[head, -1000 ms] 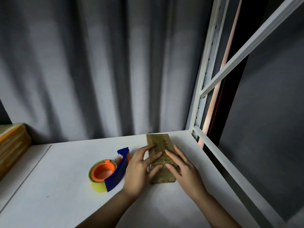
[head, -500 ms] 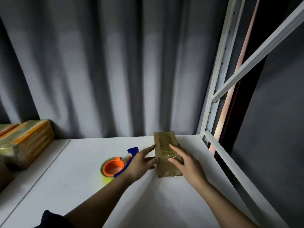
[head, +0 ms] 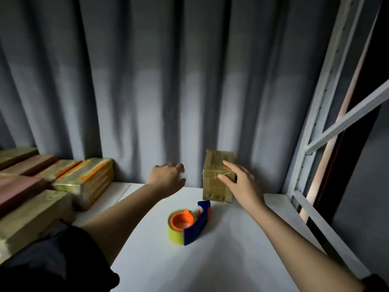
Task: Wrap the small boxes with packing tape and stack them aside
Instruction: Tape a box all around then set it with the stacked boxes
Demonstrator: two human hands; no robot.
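A small brown box (head: 214, 182), shiny with tape, is lifted above the white table (head: 189, 260) in front of the curtain. My right hand (head: 240, 182) grips it from the right side, thumb on its front face. My left hand (head: 166, 175) hovers to the left of the box, fingers relaxed, holding nothing. A tape dispenser (head: 187, 224) with a yellow roll, orange core and blue handle lies on the table below the box.
Several wrapped boxes (head: 84, 178) are stacked on the left side, some with orange stripes, some reddish. A grey curtain (head: 147, 91) hangs behind the table. A white metal shelf frame (head: 320, 114) runs along the right edge.
The box has been lifted off the table by my right hand. My left hand has let go of it and moved left and up. The view has swung left, showing the stack.
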